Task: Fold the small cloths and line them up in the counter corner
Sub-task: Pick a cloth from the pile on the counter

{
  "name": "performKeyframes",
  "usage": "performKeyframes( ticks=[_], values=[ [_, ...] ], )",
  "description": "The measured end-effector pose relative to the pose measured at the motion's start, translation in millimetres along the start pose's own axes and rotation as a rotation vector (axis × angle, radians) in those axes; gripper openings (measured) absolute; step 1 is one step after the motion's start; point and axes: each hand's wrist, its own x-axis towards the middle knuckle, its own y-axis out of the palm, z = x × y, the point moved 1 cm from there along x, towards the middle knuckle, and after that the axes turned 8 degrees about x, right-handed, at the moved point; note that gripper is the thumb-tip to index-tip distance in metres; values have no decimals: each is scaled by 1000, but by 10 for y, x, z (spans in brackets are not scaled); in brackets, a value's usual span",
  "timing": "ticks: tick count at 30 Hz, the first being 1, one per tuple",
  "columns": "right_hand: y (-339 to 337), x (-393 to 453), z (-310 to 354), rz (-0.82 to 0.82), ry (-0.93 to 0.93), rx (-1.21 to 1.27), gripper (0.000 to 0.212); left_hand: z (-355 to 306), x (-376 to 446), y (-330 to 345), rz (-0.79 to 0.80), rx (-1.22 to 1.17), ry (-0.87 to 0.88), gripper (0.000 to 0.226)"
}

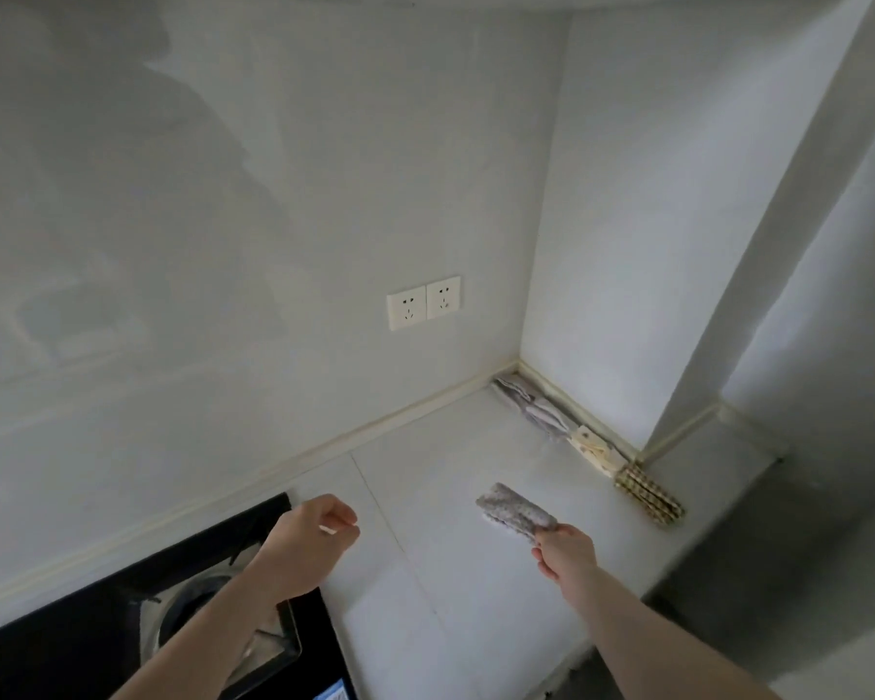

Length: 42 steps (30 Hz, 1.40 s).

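My right hand (564, 548) grips a folded grey dotted cloth (516, 508) by its near end and holds it just above the white counter (450, 573). Several folded cloths stand in a row along the right wall: a grey striped cloth (514, 390) in the corner, a grey-white cloth (546, 416), a cream patterned cloth (594, 449) and a yellow-brown checked cloth (650, 495) nearest me. My left hand (317, 527) hovers over the counter's left part with its fingers curled and nothing in it.
A black glass gas hob (122, 613) with a burner fills the lower left. Two white wall sockets (424, 303) sit above the counter. A wall column (758, 346) juts out at the right, and the counter's front edge runs past my right forearm.
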Motion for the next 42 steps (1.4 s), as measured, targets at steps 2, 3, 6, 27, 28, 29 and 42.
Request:
performKeyframes(
  ticks=[2, 3, 6, 27, 28, 29, 42],
  values=[
    [23, 297, 199, 10, -6, -16, 12, -57, 210, 13, -25, 7, -32, 5],
    [45, 433, 312, 21, -6, -10, 9, -101, 310, 24, -36, 10, -48, 4],
    [159, 823, 625, 54, -19, 0, 7, -259, 591, 115, -70, 4, -97, 3],
    [871, 2336, 705, 171, 294, 57, 24, -166, 954, 614, -32, 93, -340, 10],
    [907, 2457, 711, 175, 286, 68, 24, -170, 955, 604, -42, 92, -344, 10],
    [938, 2611, 696, 185, 279, 92, 25, -179, 961, 598, -49, 88, -345, 11],
    [1408, 2326, 1389, 391, 211, 66, 41, -66, 725, 605, -21, 31, -377, 12]
  ],
)
